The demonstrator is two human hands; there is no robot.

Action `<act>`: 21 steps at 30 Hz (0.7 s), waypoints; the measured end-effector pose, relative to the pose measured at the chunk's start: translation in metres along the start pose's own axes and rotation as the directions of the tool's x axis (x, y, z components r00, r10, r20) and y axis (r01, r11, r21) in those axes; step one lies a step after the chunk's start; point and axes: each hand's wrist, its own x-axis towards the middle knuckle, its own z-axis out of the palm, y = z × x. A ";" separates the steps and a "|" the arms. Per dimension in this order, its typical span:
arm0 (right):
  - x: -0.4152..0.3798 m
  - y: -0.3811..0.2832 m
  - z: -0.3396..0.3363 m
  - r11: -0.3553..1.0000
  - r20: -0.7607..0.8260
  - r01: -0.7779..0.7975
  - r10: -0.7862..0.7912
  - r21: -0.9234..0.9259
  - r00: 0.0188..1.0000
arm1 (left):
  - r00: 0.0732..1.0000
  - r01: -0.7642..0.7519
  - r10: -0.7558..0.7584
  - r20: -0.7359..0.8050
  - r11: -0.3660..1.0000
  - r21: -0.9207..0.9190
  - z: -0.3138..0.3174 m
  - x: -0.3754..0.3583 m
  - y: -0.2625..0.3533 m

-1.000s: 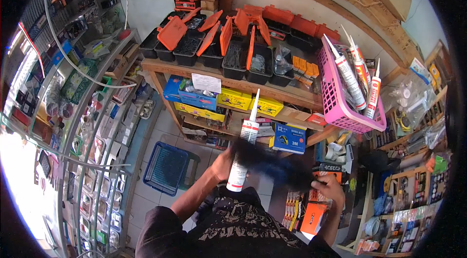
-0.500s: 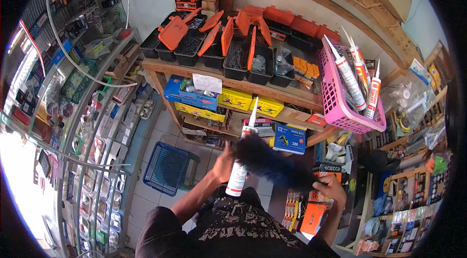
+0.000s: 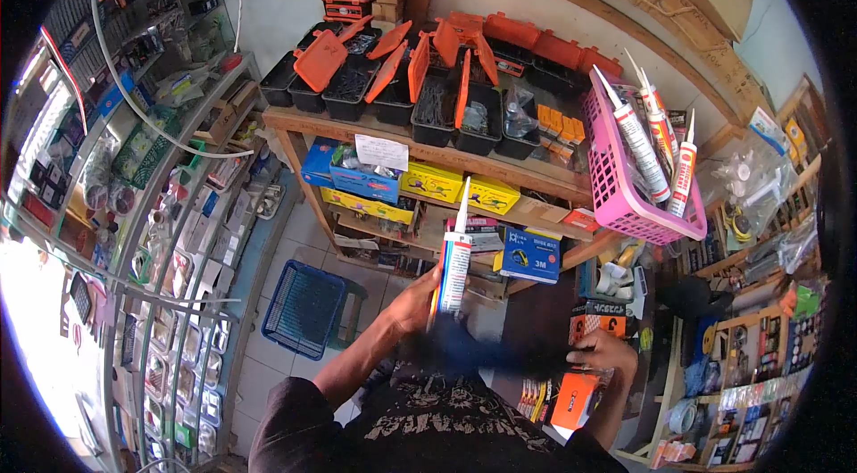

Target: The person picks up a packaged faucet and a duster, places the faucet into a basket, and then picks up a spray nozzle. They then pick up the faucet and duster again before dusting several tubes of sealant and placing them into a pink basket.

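Observation:
My left hand [image 3: 414, 302] is closed around a white sealant cartridge [image 3: 454, 268], held upright with its long pointed nozzle at the top. A dark, fluffy duster [image 3: 489, 350], blurred by motion, lies across the cartridge's lower end and hides it. My right hand [image 3: 607, 353] grips the duster at its right end; the handle itself is hard to make out. Up to the right, a pink basket [image 3: 607, 178] carries several similar cartridges [image 3: 643, 147], standing tilted with their nozzles up.
Black bins with orange lids [image 3: 353, 80] line the wooden shelf [image 3: 393, 138] ahead. Below it are yellow boxes [image 3: 433, 180] and a blue 3M box [image 3: 531, 255]. A blue basket [image 3: 303, 308] sits at lower left, beside stocked glass shelving [image 3: 170, 268]. Orange packs [image 3: 571, 400] lie near my right arm.
The duster has swept down the cartridge from its upper part to its lower end. My left hand has turned the cartridge, so another side of its label shows.

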 end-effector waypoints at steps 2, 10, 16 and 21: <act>-0.001 0.001 0.003 0.998 -0.038 0.051 -0.050 0.030 0.998 | 0.994 -0.003 0.009 0.112 0.999 -0.054 0.012 -0.008 0.003; -0.005 0.012 -0.007 0.993 0.003 -0.047 0.047 0.109 0.999 | 0.989 0.008 0.001 0.146 0.998 -0.063 0.023 -0.003 0.003; 0.001 -0.001 -0.002 0.956 -0.203 -0.109 0.168 0.274 0.965 | 0.989 0.061 -0.048 0.136 0.994 -0.091 -0.003 -0.001 -0.008; 0.014 0.018 0.001 0.984 -0.168 -0.044 0.074 0.175 0.983 | 0.995 0.085 -0.069 0.079 0.970 -0.228 0.003 0.007 -0.012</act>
